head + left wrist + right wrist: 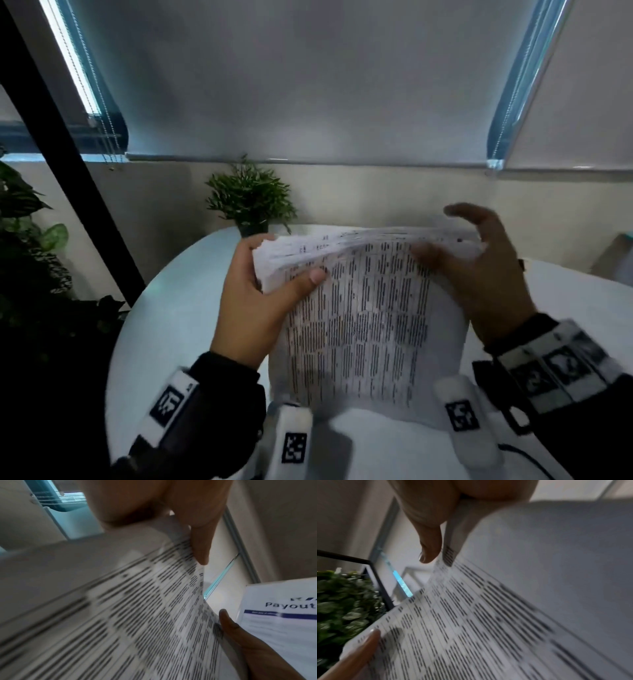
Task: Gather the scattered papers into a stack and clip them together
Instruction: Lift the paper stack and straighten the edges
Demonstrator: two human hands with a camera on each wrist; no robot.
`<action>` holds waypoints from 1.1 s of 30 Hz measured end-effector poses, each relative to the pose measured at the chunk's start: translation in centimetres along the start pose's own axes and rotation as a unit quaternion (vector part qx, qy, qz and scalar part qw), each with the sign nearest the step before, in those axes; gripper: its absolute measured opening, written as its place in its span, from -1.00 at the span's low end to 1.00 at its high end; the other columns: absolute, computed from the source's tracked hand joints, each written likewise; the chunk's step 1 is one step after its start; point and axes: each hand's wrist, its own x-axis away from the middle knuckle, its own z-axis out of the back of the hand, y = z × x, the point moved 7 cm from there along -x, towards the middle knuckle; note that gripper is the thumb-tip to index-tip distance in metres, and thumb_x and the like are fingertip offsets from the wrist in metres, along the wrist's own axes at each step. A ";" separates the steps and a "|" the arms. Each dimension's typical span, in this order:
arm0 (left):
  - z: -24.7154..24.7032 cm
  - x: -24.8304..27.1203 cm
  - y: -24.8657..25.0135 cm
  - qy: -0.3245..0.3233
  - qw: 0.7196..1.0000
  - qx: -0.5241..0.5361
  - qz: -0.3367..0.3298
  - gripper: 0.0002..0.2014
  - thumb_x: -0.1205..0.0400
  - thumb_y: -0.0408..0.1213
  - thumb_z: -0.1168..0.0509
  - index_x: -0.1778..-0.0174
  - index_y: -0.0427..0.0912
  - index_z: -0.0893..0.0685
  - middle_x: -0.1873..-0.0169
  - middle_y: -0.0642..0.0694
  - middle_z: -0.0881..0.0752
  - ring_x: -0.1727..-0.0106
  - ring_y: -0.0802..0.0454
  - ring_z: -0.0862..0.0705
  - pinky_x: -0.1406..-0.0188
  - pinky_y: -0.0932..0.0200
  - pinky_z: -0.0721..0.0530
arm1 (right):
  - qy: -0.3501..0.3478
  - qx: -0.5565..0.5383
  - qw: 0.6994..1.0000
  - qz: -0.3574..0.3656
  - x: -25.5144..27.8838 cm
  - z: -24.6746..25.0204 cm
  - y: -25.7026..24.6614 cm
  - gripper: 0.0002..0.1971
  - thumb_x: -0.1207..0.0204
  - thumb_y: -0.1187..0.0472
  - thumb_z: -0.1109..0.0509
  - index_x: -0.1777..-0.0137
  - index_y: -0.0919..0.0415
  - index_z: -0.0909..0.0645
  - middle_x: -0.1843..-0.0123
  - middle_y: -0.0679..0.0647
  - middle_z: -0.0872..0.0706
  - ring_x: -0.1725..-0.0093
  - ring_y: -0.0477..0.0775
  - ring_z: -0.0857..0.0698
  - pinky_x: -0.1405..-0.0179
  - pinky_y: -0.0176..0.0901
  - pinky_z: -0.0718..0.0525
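A stack of printed papers (pixel 359 325), its front sheet covered in rows of dark text, is held upright above the white round table (pixel 178 325). My left hand (pixel 291 258) grips the stack's upper left corner, thumb on the front sheet and fingers behind. My right hand (pixel 445 236) holds the upper right part, thumb pressed on the front and fingers curled behind the top edge, the index finger raised. The top edges are fanned and uneven. The left wrist view shows the stack (pixel 137 615) and a sheet headed "Payout" (pixel 283 615) beyond it. The right wrist view shows the stack (pixel 471 628) blurred.
A small potted plant (pixel 250 202) stands at the table's far edge. Large leafy plants (pixel 27 240) and a black slanted post (pixel 68 154) are on the left. A cardboard box (pixel 613 257) sits far right. Closed roller blinds fill the wall behind.
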 end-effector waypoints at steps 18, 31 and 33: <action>-1.2 -1.1 3.2 0.002 0.954 -0.197 -0.225 -0.83 -0.43 -0.05 -0.48 0.22 -0.07 -0.78 0.18 0.08 -0.79 0.09 0.22 -0.73 0.03 0.36 -0.63 | 0.002 0.017 0.995 0.101 0.4 0.8 0.0 -0.83 -0.30 -0.01 -0.49 0.17 -0.36 -0.65 0.11 -0.44 -0.73 0.05 -0.41 -0.67 0.03 -0.55 -0.58; -5.6 -1.1 5.2 -0.164 0.681 -0.694 -0.168 -0.13 -0.38 0.41 0.14 -0.46 -0.07 -0.49 -0.33 0.00 -0.65 -0.31 -0.08 -0.62 -0.26 -0.07 -0.54 | -0.040 0.046 0.988 0.140 1.3 0.9 -1.2 -0.67 -0.23 0.14 -0.56 0.11 -0.26 -0.58 0.11 -0.57 -0.66 0.07 -0.54 -0.62 0.17 -0.71 -0.49; -5.4 -1.1 4.4 -0.180 0.683 -0.690 -0.160 -0.11 -0.37 0.42 0.13 -0.42 -0.11 -0.53 -0.28 -0.03 -0.68 -0.31 -0.12 -0.62 -0.32 -0.10 -0.51 | -0.041 0.031 0.987 0.151 1.5 1.0 -1.4 -0.67 -0.22 0.11 -0.53 0.15 -0.38 -0.60 0.10 -0.51 -0.68 0.07 -0.49 -0.64 0.15 -0.67 -0.52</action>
